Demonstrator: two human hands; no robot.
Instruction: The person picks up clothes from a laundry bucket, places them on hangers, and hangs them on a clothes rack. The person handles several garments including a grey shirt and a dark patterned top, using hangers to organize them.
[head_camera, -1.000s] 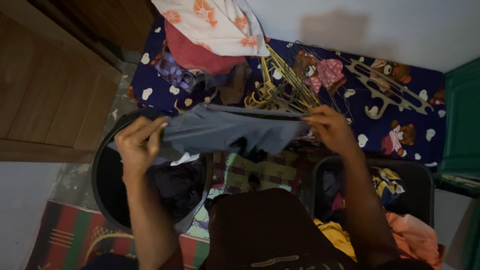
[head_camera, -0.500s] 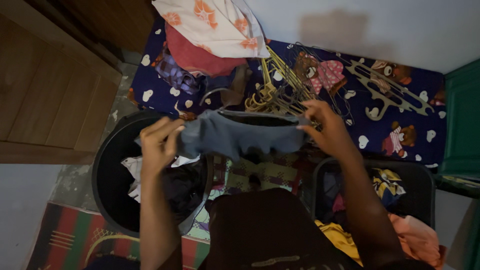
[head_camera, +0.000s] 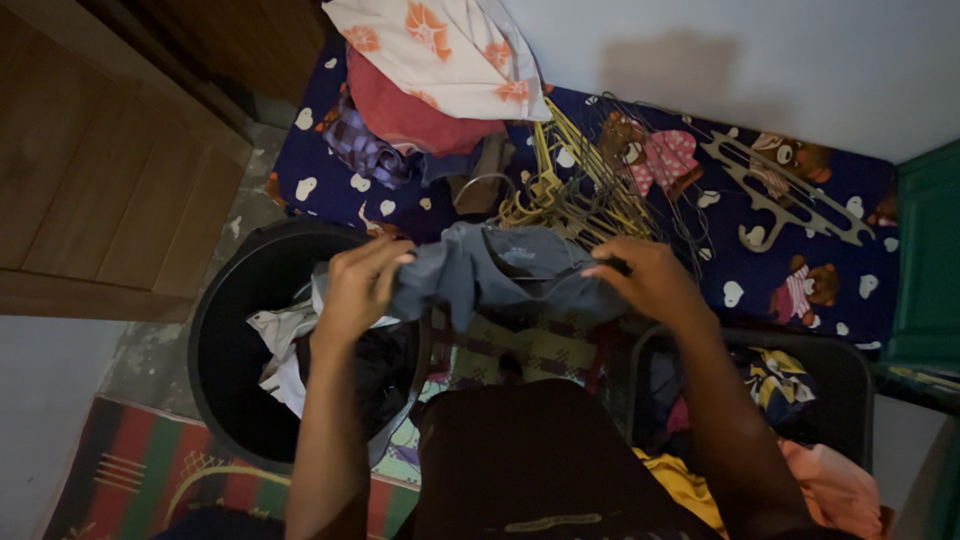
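Cloth, a grey-blue garment (head_camera: 500, 272), hangs bunched between both hands above the gap between a round black tub (head_camera: 225, 345) and a dark basket (head_camera: 850, 385). The left hand (head_camera: 360, 285) has its grip closed on one end, the right hand (head_camera: 640, 280) on the other. Beyond lie tangled hangers (head_camera: 575, 195) on a printed blue sheet (head_camera: 320, 185).

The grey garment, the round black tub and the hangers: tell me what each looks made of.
Grey garment: soft woven or knit cloth, matte; it sags and bunches between the left hand and right hand.
Round black tub: probably plastic; smooth, rigid rim with a dull sheen.
Hangers: the thin tangled ones look like wire, some yellowish; the broad flat one looks like moulded plastic.
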